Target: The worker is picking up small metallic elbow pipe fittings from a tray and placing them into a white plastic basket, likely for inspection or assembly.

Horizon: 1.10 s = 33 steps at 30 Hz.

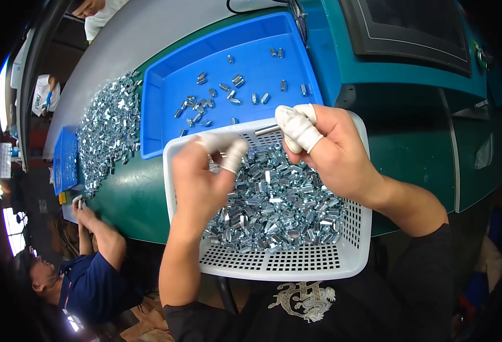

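Above a white perforated basket (268, 262) heaped with shiny hexagonal metal spacers (273, 199), both my hands work close together. My right hand (333, 151), with white finger cots on its fingertips, pinches a thin metal rod (268, 130) that points left. My left hand (202, 171), also wearing white finger cots, is blurred by motion over the basket's left side. Its thumb and forefinger come together, with a small shiny bit between them too smeared to make out. Just beyond the basket stands a blue tray (188, 71) with several loose spacers scattered over its bottom.
On the green table (137, 199) to the left lies a large pile of spacers (111, 122) beside a blue basket (65, 162). A co-worker in dark blue (97, 276) reaches toward it. A teal machine with a dark screen (413, 25) stands at the far right.
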Motion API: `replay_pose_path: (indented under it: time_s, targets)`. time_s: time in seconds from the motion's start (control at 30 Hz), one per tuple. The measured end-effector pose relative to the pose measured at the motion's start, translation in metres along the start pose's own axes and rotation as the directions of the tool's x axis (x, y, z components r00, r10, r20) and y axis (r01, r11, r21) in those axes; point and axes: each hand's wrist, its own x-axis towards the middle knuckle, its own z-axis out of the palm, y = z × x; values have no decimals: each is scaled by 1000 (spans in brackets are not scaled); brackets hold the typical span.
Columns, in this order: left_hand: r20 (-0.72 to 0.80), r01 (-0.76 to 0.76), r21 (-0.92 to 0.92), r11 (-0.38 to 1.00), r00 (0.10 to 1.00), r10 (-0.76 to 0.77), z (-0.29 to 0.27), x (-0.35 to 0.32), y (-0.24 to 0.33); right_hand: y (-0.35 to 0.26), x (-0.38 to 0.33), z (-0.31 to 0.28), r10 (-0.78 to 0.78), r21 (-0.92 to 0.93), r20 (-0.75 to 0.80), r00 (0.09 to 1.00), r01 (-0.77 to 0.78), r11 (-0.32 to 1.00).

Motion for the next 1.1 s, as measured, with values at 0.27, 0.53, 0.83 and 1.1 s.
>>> replay_pose_path:
  time_s: [0.27, 0.53, 0.83, 1.1]
  targets:
    - [426, -94, 391, 916, 900, -90, 14, -24, 5, 2, -2, 1, 0, -4, 54, 999, 0, 1000]
    - [421, -17, 477, 879, 882, -211, 13, -20, 0, 4, -3, 2, 1, -23, 78, 997, 1, 1000]
    - [373, 164, 73, 984, 910, -179, 4, -16, 8, 2, -2, 2, -4, -29, 89, 996, 7, 1000]
    - [78, 246, -685, 686, 961, -266, 4, -22, 14, 6, -3, 3, 10, -106, 151, 989, 6, 994]
